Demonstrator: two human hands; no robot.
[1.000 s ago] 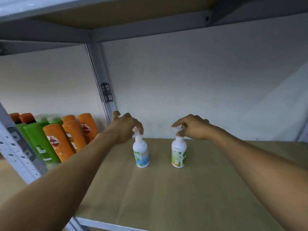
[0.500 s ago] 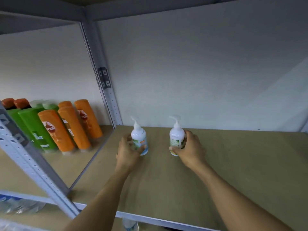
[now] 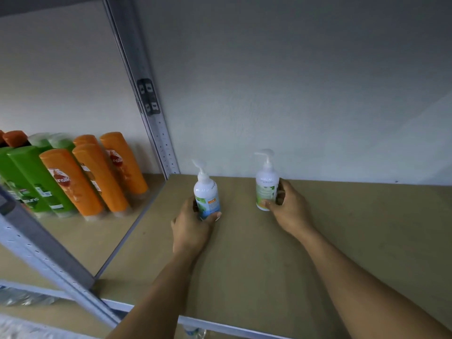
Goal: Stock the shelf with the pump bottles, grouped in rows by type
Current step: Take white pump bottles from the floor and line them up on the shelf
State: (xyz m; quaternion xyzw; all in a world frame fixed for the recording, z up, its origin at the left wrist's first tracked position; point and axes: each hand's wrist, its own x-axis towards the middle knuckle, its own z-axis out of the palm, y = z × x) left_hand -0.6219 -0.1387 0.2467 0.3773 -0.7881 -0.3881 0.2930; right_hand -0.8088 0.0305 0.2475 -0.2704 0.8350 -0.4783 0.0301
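Left hand (image 3: 190, 228) curls round blue-label bottle (image 3: 206, 192); right hand (image 3: 291, 211) round green-label bottle (image 3: 266, 187), 3 o'clock. Likely light, stiff, slick: grip bodies.

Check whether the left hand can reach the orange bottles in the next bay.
Probably yes by path: nothing stands between the left hand and the orange bottles, and the rear upright sits behind that line. But it grips the blue-label pump bottle, so it is occupied.

Blue-labelled pump bottle (image 3: 206, 192) gripped by left hand (image 3: 192, 228), green-labelled pump bottle (image 3: 266, 189) by right hand (image 3: 289, 212), both upright on shelf (image 3: 354, 228) near back wall (image 3: 293, 94); orange bottles (image 3: 97, 177), green bottles (image 3: 31, 177) in left bay.
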